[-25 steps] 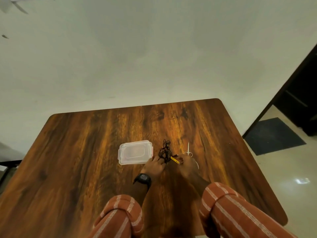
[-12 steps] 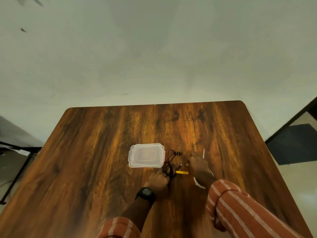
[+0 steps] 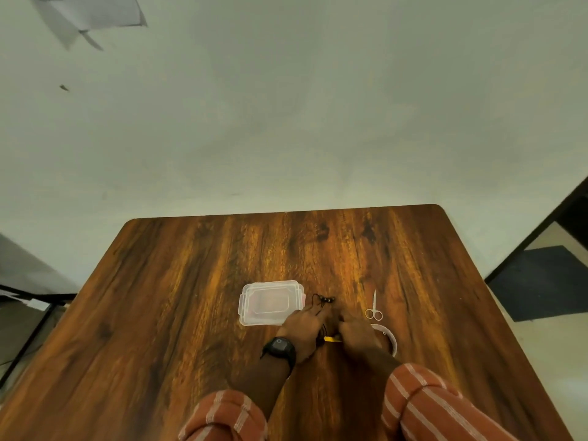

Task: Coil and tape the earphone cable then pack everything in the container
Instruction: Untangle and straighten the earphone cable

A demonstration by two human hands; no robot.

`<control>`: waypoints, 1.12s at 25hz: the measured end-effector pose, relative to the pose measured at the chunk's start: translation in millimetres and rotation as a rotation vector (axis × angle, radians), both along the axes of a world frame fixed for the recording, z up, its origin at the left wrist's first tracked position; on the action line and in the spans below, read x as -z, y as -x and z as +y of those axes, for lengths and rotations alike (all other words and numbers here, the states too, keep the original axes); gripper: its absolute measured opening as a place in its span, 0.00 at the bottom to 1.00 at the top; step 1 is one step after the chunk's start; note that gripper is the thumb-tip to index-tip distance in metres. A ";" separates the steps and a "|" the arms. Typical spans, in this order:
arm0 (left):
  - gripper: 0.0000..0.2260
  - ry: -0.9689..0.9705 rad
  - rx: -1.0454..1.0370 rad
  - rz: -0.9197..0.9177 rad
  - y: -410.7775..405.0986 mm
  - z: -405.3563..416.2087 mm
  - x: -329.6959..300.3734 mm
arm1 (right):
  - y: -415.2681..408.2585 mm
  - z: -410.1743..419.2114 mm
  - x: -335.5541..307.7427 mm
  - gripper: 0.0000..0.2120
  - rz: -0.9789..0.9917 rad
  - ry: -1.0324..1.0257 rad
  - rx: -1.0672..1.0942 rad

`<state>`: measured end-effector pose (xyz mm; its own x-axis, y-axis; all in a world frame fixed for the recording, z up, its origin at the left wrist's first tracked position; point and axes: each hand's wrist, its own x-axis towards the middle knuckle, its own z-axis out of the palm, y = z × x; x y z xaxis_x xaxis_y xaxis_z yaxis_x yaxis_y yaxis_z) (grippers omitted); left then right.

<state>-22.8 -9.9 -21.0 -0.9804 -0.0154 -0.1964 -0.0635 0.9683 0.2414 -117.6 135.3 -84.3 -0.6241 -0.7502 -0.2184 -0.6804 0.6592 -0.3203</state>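
Note:
A black earphone cable (image 3: 324,301) lies tangled on the wooden table (image 3: 197,297), its buds poking out beyond my fingers and its yellow plug end (image 3: 332,339) showing between my hands. My left hand (image 3: 302,326), with a black watch on the wrist, is closed over the cable's left side. My right hand (image 3: 356,335) grips the cable from the right. A clear lidded container (image 3: 269,302) sits just left of my left hand. Small scissors (image 3: 374,308) lie to the right, and a clear tape roll (image 3: 389,338) is partly hidden behind my right hand.
A pale wall rises right behind the table's far edge. To the right, the floor holds a dark mat (image 3: 541,281) beside a dark door frame. Dark furniture legs (image 3: 28,297) stand off the table's left side.
My right hand has come back left from the scissors to the cable, meeting my left hand over it. The view has shifted a little.

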 end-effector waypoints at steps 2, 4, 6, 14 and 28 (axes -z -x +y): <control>0.32 -0.066 -0.071 -0.040 -0.3 0.6 4.5 | -1.2 -3.5 -15.7 0.10 -0.111 0.249 0.093; 0.27 -0.189 -0.189 -0.002 1.9 10.1 3.1 | 9.7 -5.6 -52.0 0.07 -0.353 0.579 0.354; 0.13 -0.341 -0.320 0.108 11.6 16.3 -8.9 | 33.4 -9.2 -106.8 0.10 -0.567 0.894 0.588; 0.05 -0.450 -0.299 0.197 33.7 7.3 -75.6 | 78.9 19.7 -377.1 0.12 -0.964 1.665 0.464; 0.14 1.344 0.801 1.038 88.4 -16.1 -426.0 | 79.7 19.0 -500.1 0.08 -0.606 1.288 0.036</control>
<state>-111.1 -26.0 405.0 -0.5378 0.8286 0.1553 0.0948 0.2425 -0.9655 -197.3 154.3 415.9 -0.7047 -0.6130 0.3572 -0.2131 -0.2974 -0.9307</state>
